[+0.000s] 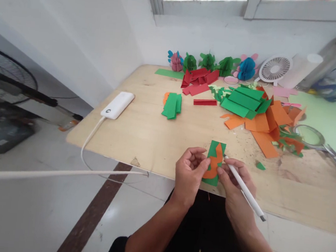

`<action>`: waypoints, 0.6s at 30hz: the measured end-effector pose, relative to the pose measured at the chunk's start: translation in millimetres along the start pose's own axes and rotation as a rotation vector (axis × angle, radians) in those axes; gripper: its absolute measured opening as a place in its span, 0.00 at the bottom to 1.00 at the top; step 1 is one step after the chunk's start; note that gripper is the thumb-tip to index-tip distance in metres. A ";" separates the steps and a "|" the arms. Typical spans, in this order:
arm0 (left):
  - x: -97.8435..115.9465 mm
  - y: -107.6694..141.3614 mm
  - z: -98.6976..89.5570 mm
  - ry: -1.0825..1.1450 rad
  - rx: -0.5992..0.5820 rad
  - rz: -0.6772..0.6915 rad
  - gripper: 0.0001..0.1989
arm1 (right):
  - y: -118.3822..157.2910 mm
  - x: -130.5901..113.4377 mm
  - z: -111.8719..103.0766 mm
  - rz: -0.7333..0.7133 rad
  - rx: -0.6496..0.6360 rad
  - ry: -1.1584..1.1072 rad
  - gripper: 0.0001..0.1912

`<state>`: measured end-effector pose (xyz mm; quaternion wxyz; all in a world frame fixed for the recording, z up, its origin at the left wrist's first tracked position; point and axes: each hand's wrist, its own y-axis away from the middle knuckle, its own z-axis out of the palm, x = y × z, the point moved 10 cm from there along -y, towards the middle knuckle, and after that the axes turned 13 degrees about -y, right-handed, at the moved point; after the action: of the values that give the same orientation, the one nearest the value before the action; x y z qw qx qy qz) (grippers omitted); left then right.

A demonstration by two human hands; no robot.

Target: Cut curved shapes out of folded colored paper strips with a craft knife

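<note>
Left to right on your table: one white power bank, cable attached. One small stack of folded green paper, orange paper showing at its left. Your left hand, grip pinching the left side of the workpiece: one green paper rectangle with a curved orange paper cutout on its face, at the table's front edge. Your right hand, grip on the rectangle's right side and on one white pen, tip beside the cutout. Beyond: one heap of orange paper.
</note>
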<state>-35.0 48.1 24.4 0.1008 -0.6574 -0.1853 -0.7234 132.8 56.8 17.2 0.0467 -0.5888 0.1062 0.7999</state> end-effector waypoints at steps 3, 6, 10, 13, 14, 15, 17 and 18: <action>-0.8 -0.9 2.0 0.025 -0.022 -0.026 0.11 | -2.0 0.0 1.0 0.014 -0.003 0.033 0.15; 1.7 -1.3 3.5 0.002 -0.055 -0.016 0.11 | -6.7 -5.0 1.4 -0.023 -0.007 0.063 0.14; 3.7 -4.1 1.4 -0.078 -0.096 0.016 0.10 | -14.9 -5.8 3.8 -0.064 -0.031 0.054 0.14; 9.0 -9.0 -2.2 -0.223 -0.114 0.103 0.08 | -21.5 -2.9 7.8 -0.086 -0.066 0.112 0.14; 11.8 -10.6 -3.1 -0.294 -0.115 0.149 0.08 | -23.6 -2.6 9.3 -0.100 -0.077 0.156 0.14; 14.4 -12.0 -3.6 -0.373 -0.116 0.197 0.08 | -25.7 -2.8 11.4 -0.117 -0.088 0.209 0.13; 18.3 -14.3 -5.0 -0.550 -0.099 0.289 0.10 | -29.2 -3.4 17.2 -0.150 -0.119 0.331 0.12; 19.5 -15.3 -5.8 -0.638 -0.084 0.329 0.12 | -30.6 -4.2 20.2 -0.169 -0.130 0.393 0.11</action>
<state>-48.5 61.6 41.2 0.1258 -0.8748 -0.0691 -0.4627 121.4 91.4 23.5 0.0541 -0.7420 0.0117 0.6681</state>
